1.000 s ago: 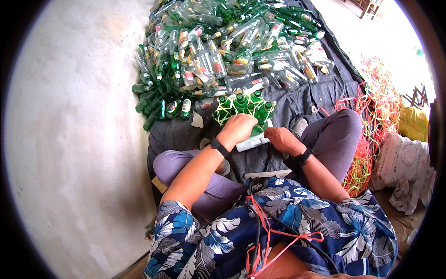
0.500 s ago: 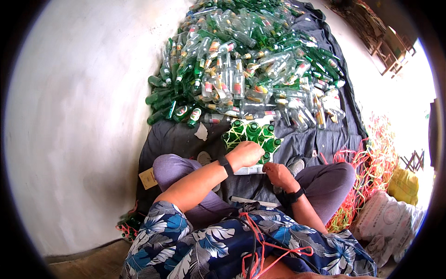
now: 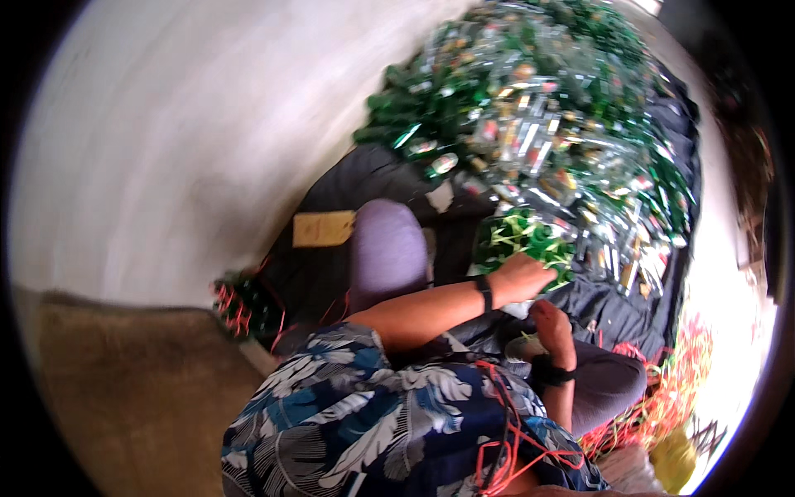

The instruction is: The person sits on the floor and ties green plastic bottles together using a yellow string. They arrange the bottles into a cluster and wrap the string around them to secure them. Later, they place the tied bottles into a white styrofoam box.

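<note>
A bundle of green glass bottles (image 3: 523, 232) stands on the dark sheet in front of me, with pale yellow-green straps crossing between the bottle necks. My left hand (image 3: 522, 277) reaches over the near side of this bundle, its fingers closed. Just nearer to me and slightly right, my right hand (image 3: 553, 327) is also closed, low beside the bundle's near edge. Blur and the curled fingers hide whatever either hand holds. Something white shows under the bundle's near side, between the hands.
A large heap of green and clear bottles (image 3: 530, 124) covers the far sheet. Tangled pink and yellow straps (image 3: 662, 389) lie at right, near a yellow sack (image 3: 672, 460). A cardboard piece (image 3: 323, 229) lies left of my knee, by the wall (image 3: 166, 149). Strapped bottles (image 3: 240, 306) are at left.
My view has swung left, so the heap and bundle shift rightward and tilt, with more brown floor showing at lower left. Both hands stay closed at the bundle's near side.
</note>
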### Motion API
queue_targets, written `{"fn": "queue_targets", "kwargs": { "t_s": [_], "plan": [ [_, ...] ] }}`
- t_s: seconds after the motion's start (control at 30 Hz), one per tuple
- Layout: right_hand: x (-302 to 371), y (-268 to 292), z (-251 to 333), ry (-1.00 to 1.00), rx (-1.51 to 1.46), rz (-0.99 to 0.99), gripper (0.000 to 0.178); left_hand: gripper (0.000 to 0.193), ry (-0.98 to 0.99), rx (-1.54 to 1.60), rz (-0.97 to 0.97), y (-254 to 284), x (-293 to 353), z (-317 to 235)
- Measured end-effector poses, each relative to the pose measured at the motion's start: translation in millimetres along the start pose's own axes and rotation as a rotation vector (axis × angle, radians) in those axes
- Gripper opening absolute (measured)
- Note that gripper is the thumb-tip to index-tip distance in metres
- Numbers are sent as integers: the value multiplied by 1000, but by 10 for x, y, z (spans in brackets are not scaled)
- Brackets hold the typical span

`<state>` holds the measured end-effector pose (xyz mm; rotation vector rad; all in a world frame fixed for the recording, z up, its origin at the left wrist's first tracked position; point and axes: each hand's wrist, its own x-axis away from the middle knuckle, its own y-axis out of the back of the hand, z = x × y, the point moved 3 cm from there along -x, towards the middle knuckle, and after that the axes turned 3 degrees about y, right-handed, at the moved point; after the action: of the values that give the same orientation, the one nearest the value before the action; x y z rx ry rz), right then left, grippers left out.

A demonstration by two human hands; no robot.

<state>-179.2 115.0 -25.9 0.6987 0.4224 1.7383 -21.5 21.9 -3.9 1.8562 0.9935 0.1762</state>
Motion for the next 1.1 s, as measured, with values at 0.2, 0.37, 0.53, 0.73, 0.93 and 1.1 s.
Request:
{"fn": "queue_targets", "kwargs": {
  "t_s": [0.2, 0.37, 0.53, 0.73, 0.93, 1.1],
  "plan": [
    [5, 176, 194, -43, -30, 83, 21, 10, -15, -119, -8, -253, -3, 72],
    [-86, 305, 411, -203, -150, 207, 19, 13, 42, -100, 62, -230, -27, 126],
    [-53, 206, 299, -244, -270, 210, 19, 13, 87, -120, 17, -220, -79, 107],
    [-68, 242, 484, -213, -358, 186, 16, 14, 120, -149, 25, -70, -79, 7],
    [-116, 189, 285, -121, -337, 70, 19, 10, 184, -101, 76, -242, -135, 94],
    [-228, 108, 128, -72, -328, -91, 23, 10, 207, -52, 141, -191, -148, 139]
  ]
}}
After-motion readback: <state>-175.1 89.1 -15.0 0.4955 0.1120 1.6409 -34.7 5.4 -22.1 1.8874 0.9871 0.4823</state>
